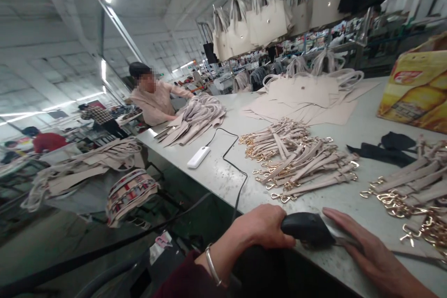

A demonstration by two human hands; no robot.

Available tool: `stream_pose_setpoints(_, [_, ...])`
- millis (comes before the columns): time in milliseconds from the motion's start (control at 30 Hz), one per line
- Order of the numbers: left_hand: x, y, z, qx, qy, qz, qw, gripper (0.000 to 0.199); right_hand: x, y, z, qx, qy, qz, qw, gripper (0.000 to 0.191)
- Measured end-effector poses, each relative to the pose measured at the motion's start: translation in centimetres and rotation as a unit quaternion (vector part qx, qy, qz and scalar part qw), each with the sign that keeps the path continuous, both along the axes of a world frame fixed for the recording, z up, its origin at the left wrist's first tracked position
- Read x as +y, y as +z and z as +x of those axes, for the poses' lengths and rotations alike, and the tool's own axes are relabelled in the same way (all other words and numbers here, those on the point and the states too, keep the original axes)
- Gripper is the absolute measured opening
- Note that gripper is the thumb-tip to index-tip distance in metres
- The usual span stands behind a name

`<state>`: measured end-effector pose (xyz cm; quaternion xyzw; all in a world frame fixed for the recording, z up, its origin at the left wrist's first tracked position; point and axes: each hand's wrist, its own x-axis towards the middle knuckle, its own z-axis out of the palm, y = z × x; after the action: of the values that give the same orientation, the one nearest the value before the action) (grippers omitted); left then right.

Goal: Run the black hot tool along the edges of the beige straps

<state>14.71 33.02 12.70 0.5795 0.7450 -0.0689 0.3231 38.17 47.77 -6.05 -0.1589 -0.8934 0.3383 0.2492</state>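
Grey worktable (223,174) is spread with strap piles (300,160). At its near edge, a black handheld tool (307,229), judged rigid and fairly light, is clasped at its rear by the left hand (260,228); the right hand (363,247) is laid flat, fingers together, beside it.

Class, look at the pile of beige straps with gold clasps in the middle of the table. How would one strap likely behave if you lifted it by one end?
A strap from the pile of straps would probably droop, being thin and flat. Its gold clasps may snag neighbouring ones, since they lie tangled. It looks light.
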Motion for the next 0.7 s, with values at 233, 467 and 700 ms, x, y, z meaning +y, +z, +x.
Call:
stream_pose_setpoints(233, [1.4, -1.0, 1.6, 0.005, 0.009, 0.028, 1.000, 0.040, -0.6, 0.7, -0.3, 0.003, 0.011, -0.024, 1.000, 0.059])
stream_pose_setpoints(467, [0.7, -1.6, 1.5, -0.029, 0.031, 0.067, 0.997, 0.031, -1.6, 3.5, -0.8, 0.038, 0.008, -0.052, 0.998, 0.069])
stream_pose_setpoints(700, [-0.3, -2.5, -2.0, -0.017, 0.062, 0.046, 0.997, 0.031, -1.3, 4.7, -1.2, 0.047, 0.014, -0.059, 0.997, 0.074])
